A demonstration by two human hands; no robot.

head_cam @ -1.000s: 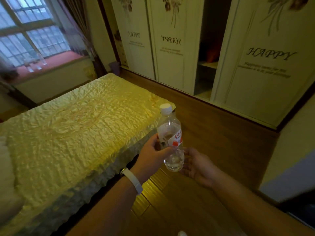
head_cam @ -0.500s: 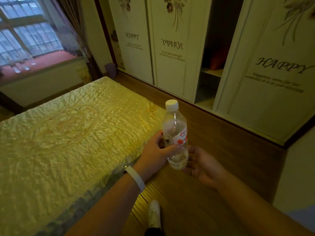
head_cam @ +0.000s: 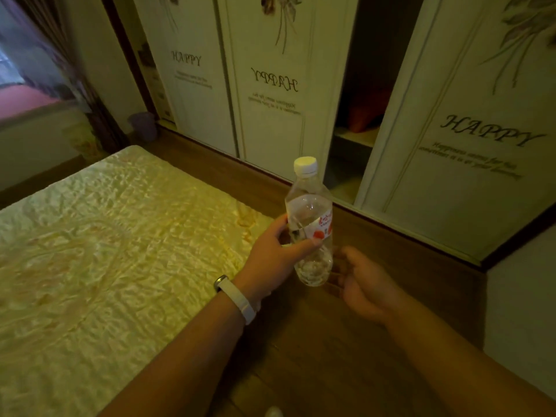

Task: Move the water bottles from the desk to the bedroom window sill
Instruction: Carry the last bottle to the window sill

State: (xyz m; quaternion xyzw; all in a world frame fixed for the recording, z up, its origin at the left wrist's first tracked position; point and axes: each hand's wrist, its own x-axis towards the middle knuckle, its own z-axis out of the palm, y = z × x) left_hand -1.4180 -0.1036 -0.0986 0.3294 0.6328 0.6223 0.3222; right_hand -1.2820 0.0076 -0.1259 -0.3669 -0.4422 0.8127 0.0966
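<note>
One water bottle (head_cam: 310, 224) is carried upright in the clenched left grip (head_cam: 278, 251), beside the bed (head_cam: 105, 251); the right grip (head_cam: 365, 284) is released and empty. The window sill (head_cam: 27, 103), far left, is judged not yet reached, so placing is left

We see a dim room: yellow quilted bed (head_cam: 114, 236), wood floor (head_cam: 316, 341), white "HAPPY" wardrobe (head_cam: 270, 85) partly open, curtain (head_cam: 75, 70) far left.

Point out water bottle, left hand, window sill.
water bottle (head_cam: 311, 212), head view, on its clear upper body.
left hand (head_cam: 270, 257), head view, on the back of the hand.
window sill (head_cam: 24, 100), head view, on its reddish top.
</note>
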